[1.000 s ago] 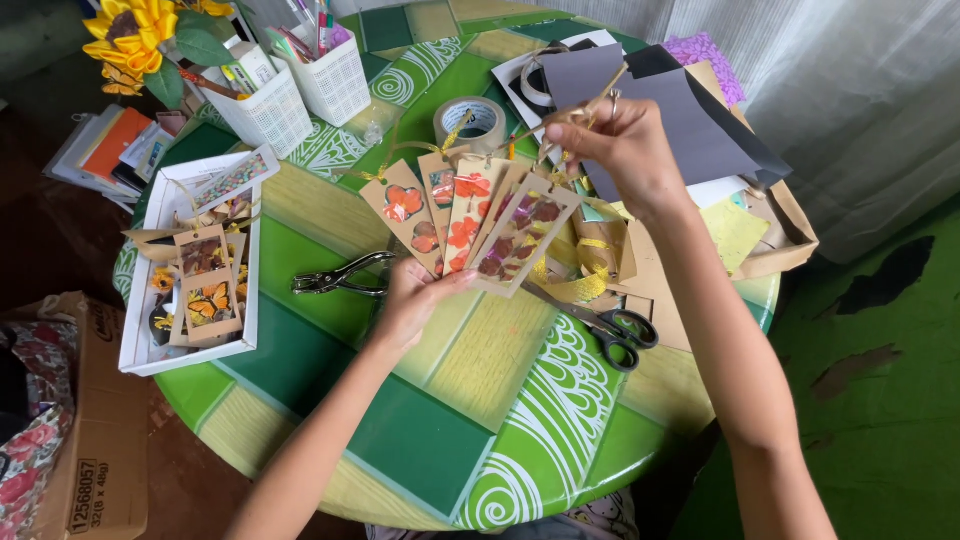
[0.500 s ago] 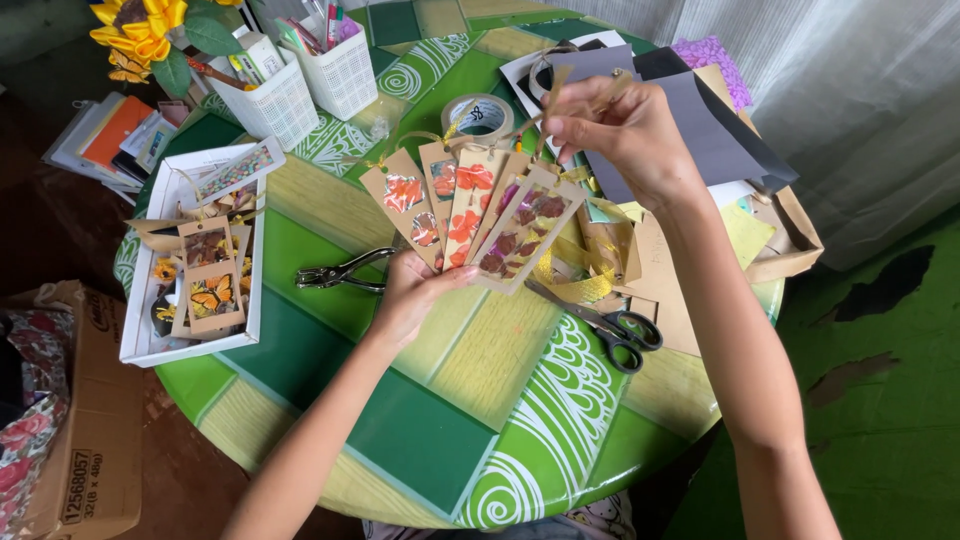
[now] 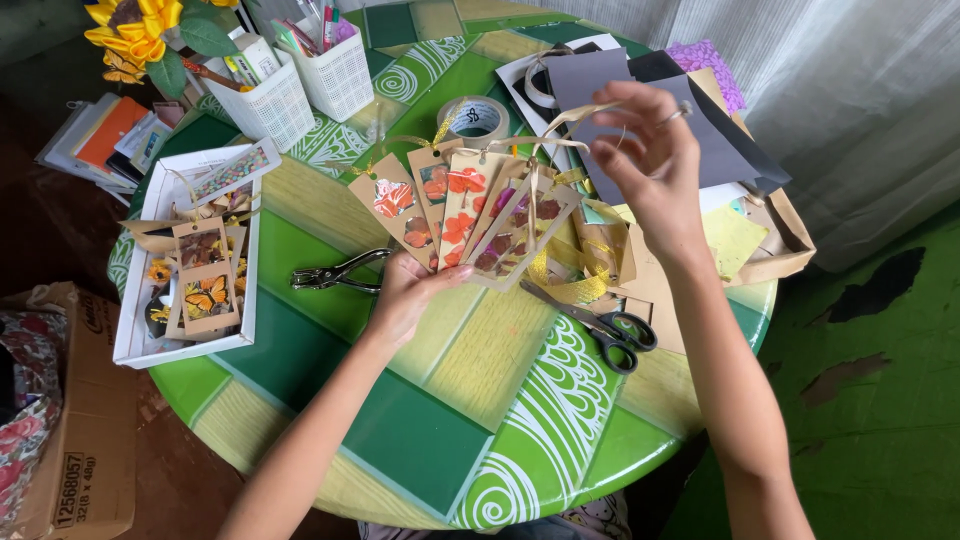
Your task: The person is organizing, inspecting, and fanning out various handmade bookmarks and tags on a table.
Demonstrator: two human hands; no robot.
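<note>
- Head view: my left hand (image 3: 405, 295) is holding a fan of tan cardboard bookmarks with pressed orange and red flowers (image 3: 460, 215), its fingers (image 3: 445, 275) closed on the lower ends, just above the round green bench with white swirls (image 3: 520, 440).
- My right hand (image 3: 650, 165) is hovering above the fan's top, its fingers (image 3: 625, 105) pinching thin golden ribbon loops (image 3: 560, 125) that are running from the bookmarks' tops.
- Black-handled scissors (image 3: 605, 330) are lying on the bench just right of the fan, and a metal hole punch (image 3: 335, 272) is lying just left of my left hand.
- A roll of clear tape (image 3: 473, 118) is sitting behind the fan, with dark grey paper sheets (image 3: 720, 150) to its right.
- A white tray (image 3: 150, 345) holding more tan bookmarks is resting at the bench's left edge.
</note>
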